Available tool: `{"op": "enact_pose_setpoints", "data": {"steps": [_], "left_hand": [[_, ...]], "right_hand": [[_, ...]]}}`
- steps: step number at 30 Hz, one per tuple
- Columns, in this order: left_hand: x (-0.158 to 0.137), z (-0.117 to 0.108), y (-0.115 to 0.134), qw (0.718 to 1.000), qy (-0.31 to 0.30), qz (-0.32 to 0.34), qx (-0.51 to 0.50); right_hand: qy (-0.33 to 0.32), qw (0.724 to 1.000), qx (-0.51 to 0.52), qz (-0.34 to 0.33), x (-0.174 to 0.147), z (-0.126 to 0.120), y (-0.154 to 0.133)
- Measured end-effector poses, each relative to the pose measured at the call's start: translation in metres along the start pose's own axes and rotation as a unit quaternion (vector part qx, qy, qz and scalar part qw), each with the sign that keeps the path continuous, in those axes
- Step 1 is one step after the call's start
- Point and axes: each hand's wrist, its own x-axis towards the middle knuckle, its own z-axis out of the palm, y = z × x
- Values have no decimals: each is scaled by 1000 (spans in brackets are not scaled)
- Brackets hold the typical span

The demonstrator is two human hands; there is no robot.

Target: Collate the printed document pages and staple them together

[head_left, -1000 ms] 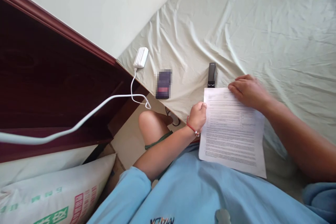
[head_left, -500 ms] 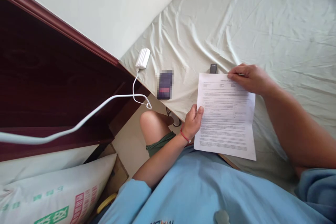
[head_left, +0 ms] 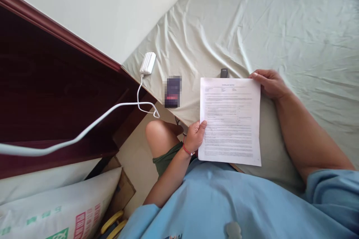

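A printed sheet of paper (head_left: 230, 123) is held up between my two hands, its text facing me. My left hand (head_left: 195, 135) pinches the lower left edge, thumb on the front and the fingers behind. At the top right corner my right hand (head_left: 269, 83) grips the paper between thumb and fingers. Just past the sheet's top edge, a small dark object (head_left: 224, 73) shows in part; the paper covers the rest. Left of the sheet lies a dark phone-like rectangle (head_left: 172, 92), blurred by pixels.
A wrinkled pale green sheet (head_left: 294, 37) covers the surface before me. A white power block (head_left: 147, 63) sits near its left corner, with a white cable (head_left: 84, 134) running left. Dark red wooden furniture (head_left: 56, 63) and printed sacks (head_left: 56, 205) stand at the left.
The paper has shifted left and been turned flatter and straighter towards me. My right hand has moved from its top edge to the top right corner; my left hand keeps its hold.
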Motion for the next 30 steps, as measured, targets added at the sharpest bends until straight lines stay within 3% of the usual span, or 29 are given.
{"op": "enact_pose_setpoints", "data": {"steps": [3,6,12,19,24,30], "left_hand": [[-1,2,-4,1000,18,2,-12],[1,4,-6,1000,27,2,-12],[8,3,-4,999,-4,-19,-29],[7,4,-1,998,-13,-25,-51],[1,4,-3,998,-1,-11,-63],[1,1,-4,991,-4,-40,-126]], "right_hand": [[-30,994,98,31,-3,1,0],[-59,988,130,58,-4,5,-4],[-19,984,175,26,-3,5,-2],[-19,985,172,14,-2,5,-1],[-27,986,164,27,-5,6,-7],[-19,991,118,55,-6,5,-10]]}}
